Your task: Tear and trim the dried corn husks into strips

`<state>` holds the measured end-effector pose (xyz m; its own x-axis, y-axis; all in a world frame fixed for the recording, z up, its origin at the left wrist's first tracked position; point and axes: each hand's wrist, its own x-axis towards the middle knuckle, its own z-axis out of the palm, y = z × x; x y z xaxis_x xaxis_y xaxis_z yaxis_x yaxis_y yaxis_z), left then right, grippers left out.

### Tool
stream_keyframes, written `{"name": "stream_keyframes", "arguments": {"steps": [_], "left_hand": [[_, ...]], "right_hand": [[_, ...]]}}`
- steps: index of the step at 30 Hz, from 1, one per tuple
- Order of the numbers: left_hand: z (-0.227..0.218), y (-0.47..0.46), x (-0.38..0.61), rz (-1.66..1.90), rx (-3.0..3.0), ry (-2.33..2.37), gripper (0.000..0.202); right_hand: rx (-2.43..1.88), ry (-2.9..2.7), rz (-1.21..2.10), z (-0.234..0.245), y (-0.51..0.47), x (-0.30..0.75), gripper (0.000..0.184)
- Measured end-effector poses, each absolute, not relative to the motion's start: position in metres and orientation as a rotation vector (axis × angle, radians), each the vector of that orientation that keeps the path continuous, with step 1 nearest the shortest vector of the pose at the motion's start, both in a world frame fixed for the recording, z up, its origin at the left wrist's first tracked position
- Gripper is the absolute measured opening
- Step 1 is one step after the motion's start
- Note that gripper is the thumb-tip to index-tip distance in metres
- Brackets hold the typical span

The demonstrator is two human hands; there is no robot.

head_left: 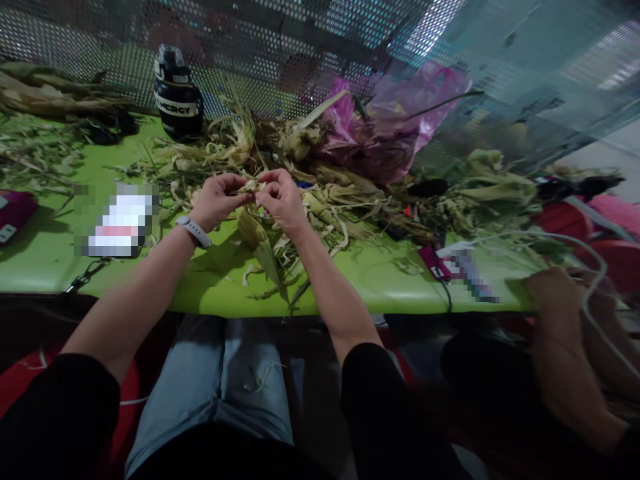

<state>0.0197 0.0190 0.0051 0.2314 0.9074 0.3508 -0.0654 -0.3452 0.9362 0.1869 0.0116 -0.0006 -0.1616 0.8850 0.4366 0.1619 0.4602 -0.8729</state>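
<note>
My left hand (223, 198) and my right hand (281, 198) meet over the middle of the table, thumbs and fingertips pinched close together. Between them is a small pale piece of corn husk (251, 187), gripped from both sides; its exact shape is partly covered by my fingers. Just below my hands a long dry husk leaf (261, 248) lies on the green tabletop (210, 287). Dried husks and shredded strips (325, 207) spread around and behind both hands. A pale band circles my left wrist.
A black bottle (177, 100) stands behind the husks. To its right is a pink plastic bag (395, 127). A blurred-out phone (120, 223) lies at left, another blurred device (475, 277) at right. A co-worker's arm (565, 340) and a white cable (595, 267) are at far right.
</note>
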Motion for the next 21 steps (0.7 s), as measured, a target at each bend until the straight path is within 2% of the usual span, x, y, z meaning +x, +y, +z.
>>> {"name": "stream_keyframes", "arguments": {"steps": [10,16,21], "left_hand": [[0.0047,0.0238,0.0168,1.317,1.601,0.876,0.019],[0.0039,0.0242,0.0178,1.313,1.589,0.832,0.025],[0.0055,0.0202,0.0146,1.201,1.682,0.845,0.027]], "right_hand": [[-0.831,-1.657,0.876,0.0044,0.0098,0.1881,0.048],[-0.917,-1.642,0.679,0.0036,0.0080,0.1862,0.042],[-0.904,-1.580,0.729,0.0053,0.0048,0.1839,0.043]]}}
